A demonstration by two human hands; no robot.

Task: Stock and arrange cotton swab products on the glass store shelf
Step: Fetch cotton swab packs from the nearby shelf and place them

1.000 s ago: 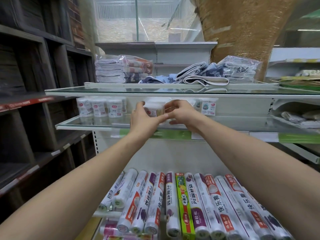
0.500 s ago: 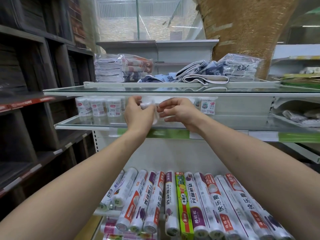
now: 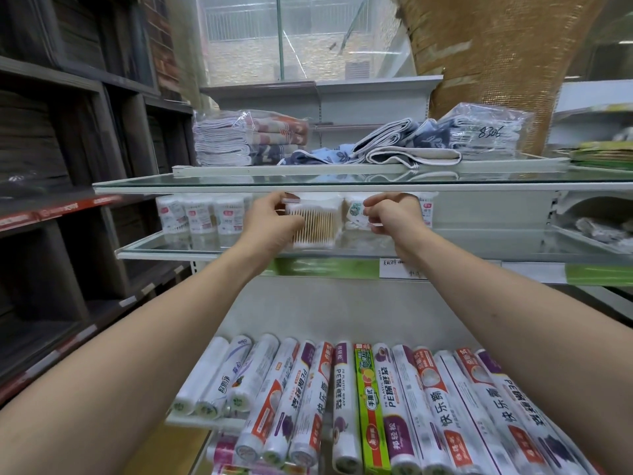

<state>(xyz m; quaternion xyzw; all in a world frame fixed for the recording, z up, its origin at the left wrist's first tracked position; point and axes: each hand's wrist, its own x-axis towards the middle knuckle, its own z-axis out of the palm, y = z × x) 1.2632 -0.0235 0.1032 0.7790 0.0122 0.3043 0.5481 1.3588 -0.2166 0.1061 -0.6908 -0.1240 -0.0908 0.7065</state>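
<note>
On the glass shelf (image 3: 212, 246), my left hand (image 3: 270, 222) gripped the swab box (image 3: 317, 223) with curled fingers; at its 3 o'clock, my right hand (image 3: 394, 214) pinched a labelled pack (image 3: 356, 217).

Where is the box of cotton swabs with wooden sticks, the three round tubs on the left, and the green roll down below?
box of cotton swabs (image 3: 317, 223): head view, on the wooden sticks showing through its clear front.
round tubs (image 3: 200, 216): head view, on the middle tub's label.
green roll (image 3: 369, 406): head view, on its green wrapper.

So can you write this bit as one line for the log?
left hand grips clear swab box | right hand pinches round swab tub | both over glass shelf | stocking underway
</note>
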